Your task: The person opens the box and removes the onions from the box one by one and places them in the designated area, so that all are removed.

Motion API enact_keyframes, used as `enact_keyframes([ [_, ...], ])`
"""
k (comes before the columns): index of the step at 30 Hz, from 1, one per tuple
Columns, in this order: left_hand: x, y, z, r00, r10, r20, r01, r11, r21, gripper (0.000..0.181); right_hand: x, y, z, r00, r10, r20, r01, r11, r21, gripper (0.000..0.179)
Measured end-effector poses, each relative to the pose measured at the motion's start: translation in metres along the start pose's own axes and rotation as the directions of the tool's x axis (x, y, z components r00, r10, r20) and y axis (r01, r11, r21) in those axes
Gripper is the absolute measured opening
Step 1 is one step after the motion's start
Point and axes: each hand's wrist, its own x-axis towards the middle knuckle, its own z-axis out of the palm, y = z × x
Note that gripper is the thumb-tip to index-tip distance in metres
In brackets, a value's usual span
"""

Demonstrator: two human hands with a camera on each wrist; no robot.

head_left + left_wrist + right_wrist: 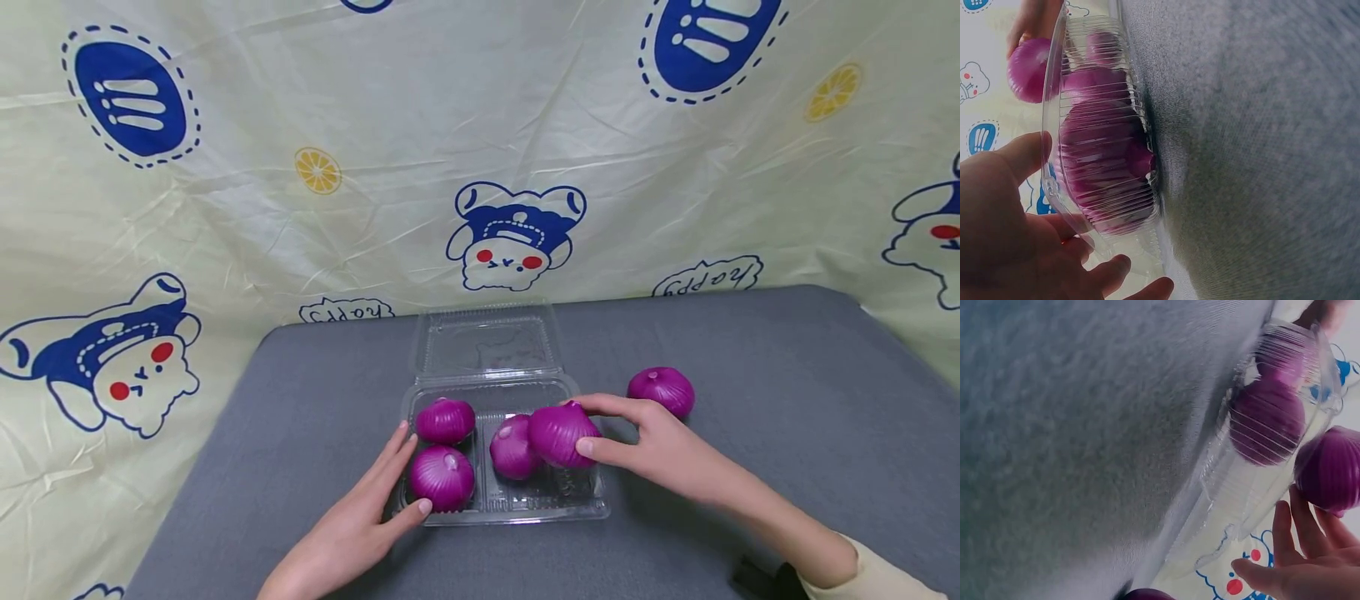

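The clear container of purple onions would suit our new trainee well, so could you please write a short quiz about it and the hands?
1. Count: in the head view, how many onions lie in the left compartment of the clear container?

2. True or false: the container is closed.

3. Choose one: which hand's fingers hold an onion at the container's right compartment?
A) left hand
B) right hand
C) neither

Key:
1. Two.
2. False; the lid is open, at the container's far side.
3. B.
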Motion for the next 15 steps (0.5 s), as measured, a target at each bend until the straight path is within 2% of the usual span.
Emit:
enact_keyframes([
  [3, -0.001, 0.000, 0.000, 1.000, 0.008, -0.008, -0.008, 1.000, 0.004, 0.081, -0.002, 0.000, -0.006, 0.999, 0.028, -0.023, -0.026, 0.996, 0.083, 0.045],
  [9, -0.003, -0.001, 0.000, 1.000, 0.015, -0.018, -0.015, 1.000, 0.010, 0.080, -0.004, 0.001, -0.016, 0.996, 0.045, -0.075, -0.029, 0.980, 0.198, 0.039],
  [13, -0.003, -0.001, 0.000, 1.000, 0.014, -0.014, -0.014, 1.000, 0.003, 0.080, -0.006, 0.003, -0.019, 0.994, 0.060, -0.090, -0.031, 0.955, 0.294, 0.039],
  [15, -0.002, -0.001, 0.000, 1.000, 0.014, -0.016, -0.014, 1.000, 0.004, 0.080, -0.007, 0.005, -0.021, 0.996, 0.046, -0.077, -0.014, 0.929, 0.370, 0.040],
])
